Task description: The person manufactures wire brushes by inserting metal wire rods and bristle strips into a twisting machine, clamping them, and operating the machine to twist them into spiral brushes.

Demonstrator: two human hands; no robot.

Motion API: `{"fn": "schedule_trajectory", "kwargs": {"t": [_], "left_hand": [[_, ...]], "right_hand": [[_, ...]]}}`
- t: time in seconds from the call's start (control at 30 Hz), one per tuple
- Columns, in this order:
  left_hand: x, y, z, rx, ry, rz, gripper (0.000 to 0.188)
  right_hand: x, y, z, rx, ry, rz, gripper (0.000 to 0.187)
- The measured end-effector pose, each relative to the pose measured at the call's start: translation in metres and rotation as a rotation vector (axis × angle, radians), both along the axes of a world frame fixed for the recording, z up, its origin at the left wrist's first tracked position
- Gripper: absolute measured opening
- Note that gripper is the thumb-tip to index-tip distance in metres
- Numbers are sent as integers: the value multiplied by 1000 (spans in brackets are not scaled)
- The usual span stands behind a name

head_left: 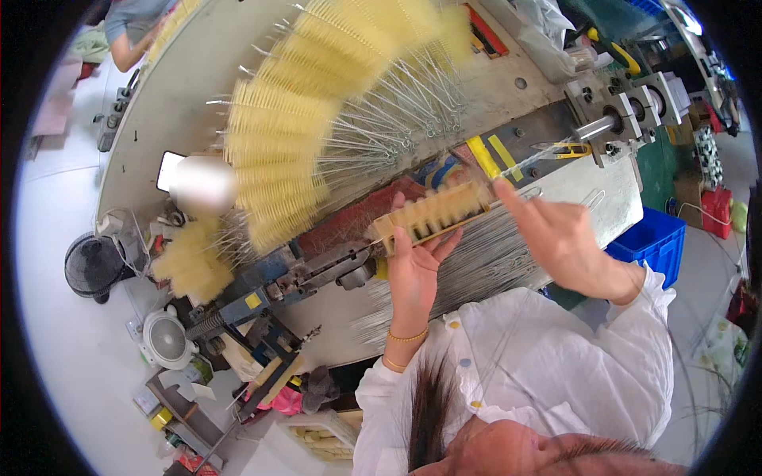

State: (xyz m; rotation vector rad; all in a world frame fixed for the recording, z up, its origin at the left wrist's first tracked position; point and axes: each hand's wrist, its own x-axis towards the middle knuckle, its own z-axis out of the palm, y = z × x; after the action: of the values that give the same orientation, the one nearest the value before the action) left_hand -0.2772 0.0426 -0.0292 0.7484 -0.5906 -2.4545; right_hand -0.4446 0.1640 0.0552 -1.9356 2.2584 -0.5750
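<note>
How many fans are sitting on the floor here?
2: a black fan at the left edge, and a white fan below it beside the machine; others may be hidden by clutter.
</note>
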Motion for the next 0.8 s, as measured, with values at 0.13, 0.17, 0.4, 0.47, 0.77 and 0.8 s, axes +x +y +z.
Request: {"fn": "schedule_trajectory", "kwargs": {"t": [0.13,0.17,0.4,0.47,0.77,0.8], "left_hand": [[-1,5,-16,-37,101,-73,55],[0,6,-21,-40,98,-66,55],[62,11,4,-160,-188,-463,21],[86,16,6,-502,-633,-286,24],[118,20,-36,-871,-967,-137,18],[127,27,-35,-906,-1019,-186,16]], "right_hand": [[-5,12,20,-316,-118,-49,39],[-6,9,18,-319,-121,-42,39],[20,8,-51,-137,-648,-32,26],[37,-3,-79,-120,-581,57,22],[61,-20,-56,166,-985,-37,41],[54,-17,-27,135,-1066,41,42]]}}
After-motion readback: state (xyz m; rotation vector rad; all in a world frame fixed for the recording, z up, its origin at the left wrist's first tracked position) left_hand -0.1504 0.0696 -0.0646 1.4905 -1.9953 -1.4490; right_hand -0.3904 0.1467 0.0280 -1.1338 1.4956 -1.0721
